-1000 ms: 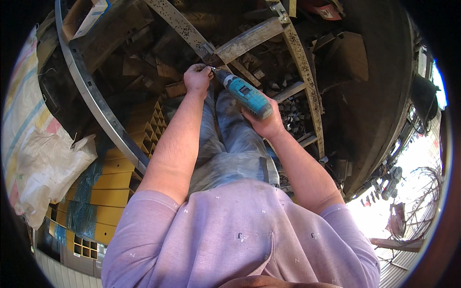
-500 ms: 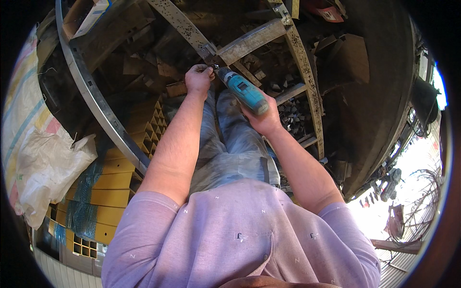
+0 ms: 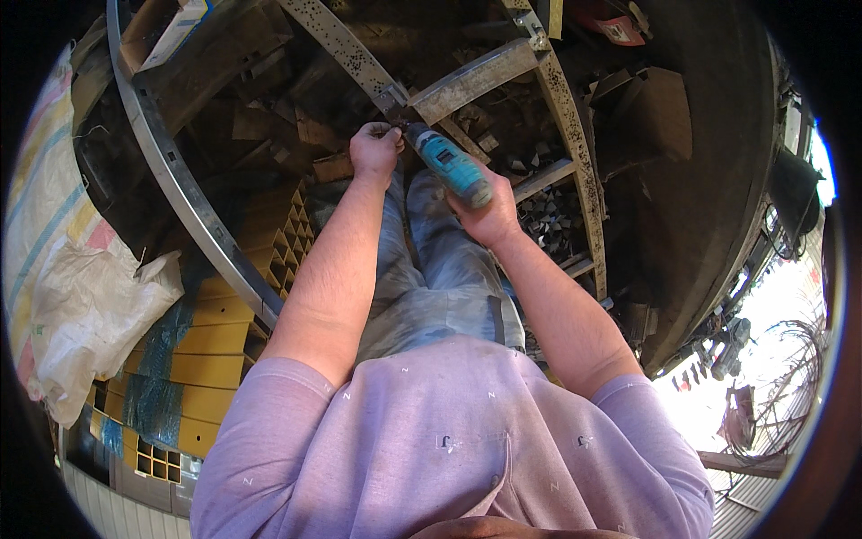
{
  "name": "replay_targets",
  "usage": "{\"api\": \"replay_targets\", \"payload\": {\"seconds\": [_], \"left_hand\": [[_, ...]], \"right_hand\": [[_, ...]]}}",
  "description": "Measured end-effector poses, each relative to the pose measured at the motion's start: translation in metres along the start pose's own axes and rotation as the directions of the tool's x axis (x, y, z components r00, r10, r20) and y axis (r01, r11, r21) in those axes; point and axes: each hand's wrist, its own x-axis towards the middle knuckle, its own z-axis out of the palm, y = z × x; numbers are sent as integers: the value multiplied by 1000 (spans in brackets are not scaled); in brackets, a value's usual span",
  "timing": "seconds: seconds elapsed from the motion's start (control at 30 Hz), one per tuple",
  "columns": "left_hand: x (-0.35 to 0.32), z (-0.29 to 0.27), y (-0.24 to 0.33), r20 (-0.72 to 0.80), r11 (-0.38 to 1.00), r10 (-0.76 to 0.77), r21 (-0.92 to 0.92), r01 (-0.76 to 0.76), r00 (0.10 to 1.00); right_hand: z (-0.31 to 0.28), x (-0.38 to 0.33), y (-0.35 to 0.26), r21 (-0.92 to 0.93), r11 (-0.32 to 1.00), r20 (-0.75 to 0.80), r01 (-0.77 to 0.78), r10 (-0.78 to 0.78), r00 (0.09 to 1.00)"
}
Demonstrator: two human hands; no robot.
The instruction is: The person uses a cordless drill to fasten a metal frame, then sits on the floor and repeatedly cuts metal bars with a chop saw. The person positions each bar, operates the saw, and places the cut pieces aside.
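In my right hand (image 3: 490, 210) is a teal cordless drill (image 3: 452, 166), its dark chuck pointing away from me toward a corner of the metal frame (image 3: 476, 79). My left hand (image 3: 374, 149) is just left of the chuck, thumb and fingers pinched together beside the frame joint. Whatever those fingers hold is too small to make out. The corner is where a speckled metal bar (image 3: 346, 56) meets a crosspiece, and the drill's tip is hard to see in the dark there.
On the left a curved metal rail (image 3: 180, 189) arches past stacked yellow rectangular tubes (image 3: 211, 350) and a whitish woven sack (image 3: 99, 305). Small metal offcuts (image 3: 549, 220) lie beyond the frame's right side. Tangled wire (image 3: 781, 386) lies at the far right, and a cardboard box (image 3: 162, 36) stands upper left.
The drill and my right hand have shifted slightly up and to the left, closer to the frame corner. My left hand has barely moved.
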Motion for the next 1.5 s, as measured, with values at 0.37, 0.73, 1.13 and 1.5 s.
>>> {"api": "replay_targets", "payload": {"seconds": [0.37,0.73,1.13,1.5], "left_hand": [[-2,2,3,-21,999,-4,34,4,1000],[-16,6,20,-101,976,37,216,-14,994],[-15,7,24,-110,947,30,320,7,994],[2,-4,14,-79,864,73,503,-24,994]], "right_hand": [[5,6,-1,-33,998,6,45,-45,999],[3,12,-35,-226,974,9,-17,19,1000],[-9,25,-59,-372,927,75,-38,71,995],[-11,34,-68,-465,883,146,-60,144,979]]}}
